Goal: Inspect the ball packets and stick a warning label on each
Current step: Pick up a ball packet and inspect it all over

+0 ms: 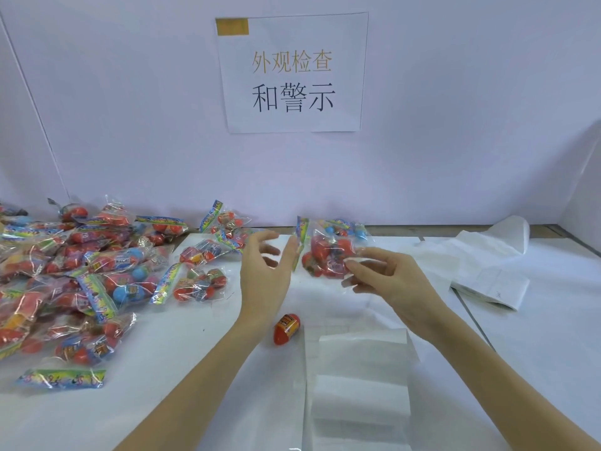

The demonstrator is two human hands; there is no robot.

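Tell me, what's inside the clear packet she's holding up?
Inside the packet, mostly red balls and one blue ball show through. The right hand covers its lower corner.

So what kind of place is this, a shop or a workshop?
Probably a packing or quality-check station: a pile of ball packets on a paper-covered table, a posted Chinese sign, and label sheets ready nearby.

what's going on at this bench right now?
A person is working through ball packets. The right hand pinches one clear packet above the table; the left hand is open beside it, fingers spread. A big pile of packets lies on the left, a loose red ball near the wrists, label sheets in front.
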